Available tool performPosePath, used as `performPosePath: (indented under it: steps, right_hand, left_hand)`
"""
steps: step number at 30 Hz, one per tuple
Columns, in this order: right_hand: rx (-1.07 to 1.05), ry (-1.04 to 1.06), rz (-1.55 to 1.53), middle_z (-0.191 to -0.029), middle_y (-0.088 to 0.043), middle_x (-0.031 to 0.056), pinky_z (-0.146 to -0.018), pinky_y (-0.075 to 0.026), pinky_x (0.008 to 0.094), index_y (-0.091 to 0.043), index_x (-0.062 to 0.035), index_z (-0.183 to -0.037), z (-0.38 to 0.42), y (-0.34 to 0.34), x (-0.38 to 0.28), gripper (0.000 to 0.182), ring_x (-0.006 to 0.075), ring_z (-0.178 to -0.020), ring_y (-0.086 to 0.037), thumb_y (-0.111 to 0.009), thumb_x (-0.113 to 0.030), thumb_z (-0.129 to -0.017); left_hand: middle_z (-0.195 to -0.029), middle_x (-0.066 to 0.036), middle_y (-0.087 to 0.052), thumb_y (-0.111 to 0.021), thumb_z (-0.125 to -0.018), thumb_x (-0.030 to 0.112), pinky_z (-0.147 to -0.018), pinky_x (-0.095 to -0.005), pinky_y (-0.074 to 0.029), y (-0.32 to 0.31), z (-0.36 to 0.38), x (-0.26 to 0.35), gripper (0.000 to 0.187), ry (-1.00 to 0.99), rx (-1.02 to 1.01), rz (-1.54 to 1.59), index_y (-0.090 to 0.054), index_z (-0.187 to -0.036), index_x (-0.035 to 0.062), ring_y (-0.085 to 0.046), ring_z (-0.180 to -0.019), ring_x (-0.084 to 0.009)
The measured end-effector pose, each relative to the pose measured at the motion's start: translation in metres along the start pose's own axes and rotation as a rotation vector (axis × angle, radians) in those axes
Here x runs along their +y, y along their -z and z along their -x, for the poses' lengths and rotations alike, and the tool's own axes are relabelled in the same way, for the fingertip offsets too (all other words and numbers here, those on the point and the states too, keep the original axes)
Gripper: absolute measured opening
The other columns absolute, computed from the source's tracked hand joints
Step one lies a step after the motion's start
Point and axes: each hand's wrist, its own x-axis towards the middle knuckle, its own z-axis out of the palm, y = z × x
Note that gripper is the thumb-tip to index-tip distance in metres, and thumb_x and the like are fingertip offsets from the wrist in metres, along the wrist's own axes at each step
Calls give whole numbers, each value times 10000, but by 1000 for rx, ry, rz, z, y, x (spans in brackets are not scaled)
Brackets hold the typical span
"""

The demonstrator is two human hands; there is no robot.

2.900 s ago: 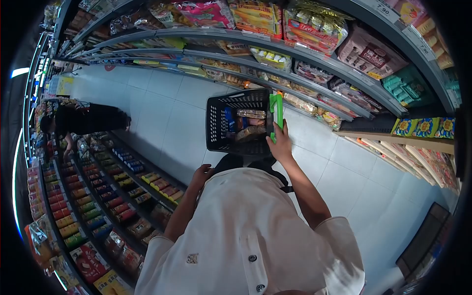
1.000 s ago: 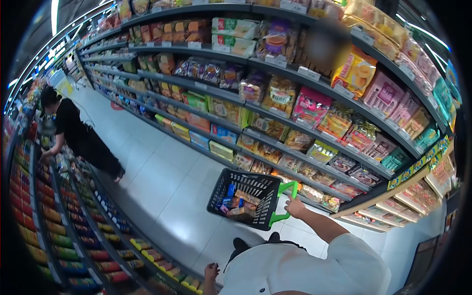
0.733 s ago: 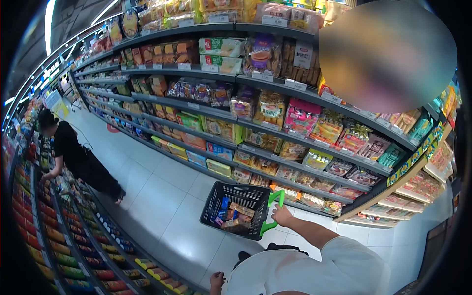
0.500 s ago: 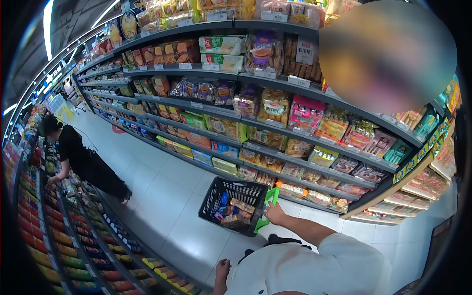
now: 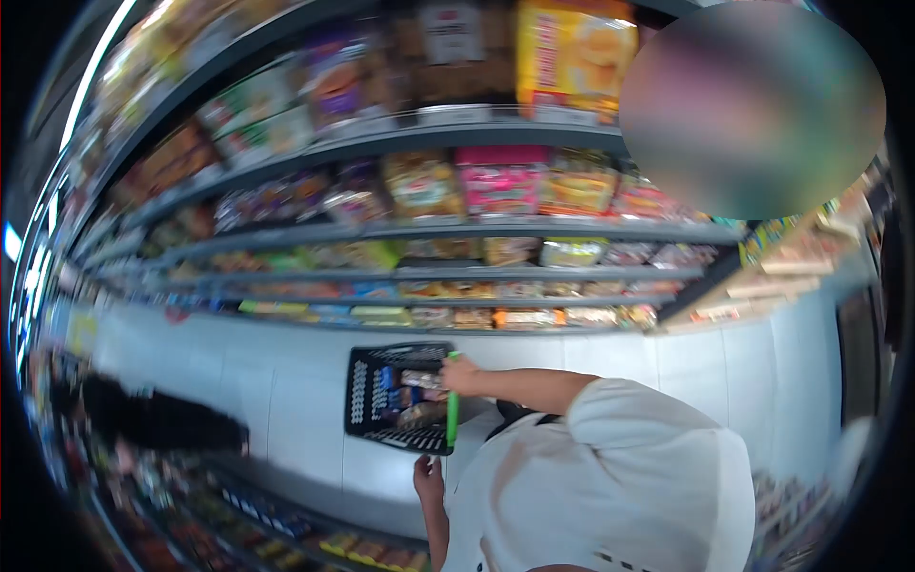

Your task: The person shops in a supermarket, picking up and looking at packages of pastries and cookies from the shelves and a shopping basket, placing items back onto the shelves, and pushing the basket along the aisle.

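My right hand (image 5: pixel 461 374) is closed around the green handle (image 5: pixel 453 410) of a black shopping basket (image 5: pixel 358 391). Inside the basket lie several packaged goods, including a blue packet (image 5: pixel 388 378) and a brownish pack (image 5: pixel 419 414); motion blur hides their labels. My left hand (image 5: pixel 429 479) hangs just below the basket's near corner, fingers a little apart and loosely bent, with nothing visible in it.
Shelves (image 5: pixel 381 232) of packaged snacks run along the far side, and lower snack racks (image 5: pixel 276 515) line the near side. A person in dark clothes (image 5: pixel 152 415) is at the left. Wooden display shelves (image 5: pixel 772 276) stand at the right.
My view has turned toward the snack shelves, which now run more level across it. The basket appears further left, still held by my right hand. My left hand is nearer the basket.
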Motion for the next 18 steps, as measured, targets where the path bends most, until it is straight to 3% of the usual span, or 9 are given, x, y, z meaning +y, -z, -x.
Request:
performPosePath:
  steps: [2,5,7,10,11,14,18]
  right_hand:
    - [38,26,-94,-939,-631,21,-848,-456,550,-728,-205,-819,0,6,0,98,273,-1076,-523,-639,-220,-782]
    - [95,-23,-196,-948,-632,22,-892,-422,578,-734,-186,-819,-22,-11,-3,108,271,-1099,-510,-636,-209,-781]
    - [109,8,-214,-987,-632,26,-913,-414,587,-739,-168,-816,-21,7,-5,121,275,-1125,-500,-626,-196,-783]
    - [109,18,-329,-1038,-632,40,-945,-397,597,-741,-150,-819,-28,12,-4,130,284,-1151,-494,-624,-188,-779]
    - [290,38,-401,-1072,-631,49,-954,-394,592,-747,-133,-818,-27,11,-3,138,292,-1176,-490,-628,-184,-770]
    - [146,4,-327,-1072,-634,62,-961,-395,585,-755,-118,-816,-36,14,-6,147,298,-1187,-492,-635,-182,-762]
    - [204,-72,-246,-1016,-662,55,-1040,-358,581,-754,-93,-811,-53,8,-15,165,295,-1150,-519,-634,-193,-759]
  left_hand:
    - [-1220,-205,-637,-762,-861,184,-979,-401,-468,-12,-17,33,528,-125,12,-121,-561,-1279,-68,-599,-1148,-303]
    - [-1223,-229,-621,-783,-837,202,-976,-416,-465,-33,-47,61,589,-231,-17,-223,-545,-1307,-61,-596,-1161,-346]
    - [-1166,-263,-631,-777,-835,225,-917,-430,-489,-43,-62,86,581,-253,-176,-402,-535,-1275,-69,-623,-1105,-375]
    - [-1039,-264,-661,-728,-862,246,-830,-452,-515,-63,-84,95,507,-158,-316,-370,-529,-1207,-68,-666,-975,-395]
    - [-1039,-264,-661,-728,-862,246,-830,-452,-515,-64,-86,102,507,-163,-342,-383,-529,-1207,-68,-666,-975,-395]
    - [-896,-216,-693,-620,-915,244,-755,-465,-521,-60,-94,118,390,-149,-420,-465,-516,-1177,-26,-691,-837,-391]
    - [-993,-267,-668,-622,-916,239,-775,-468,-512,-52,-118,87,418,-310,-468,-419,-500,-1208,-34,-671,-924,-425]
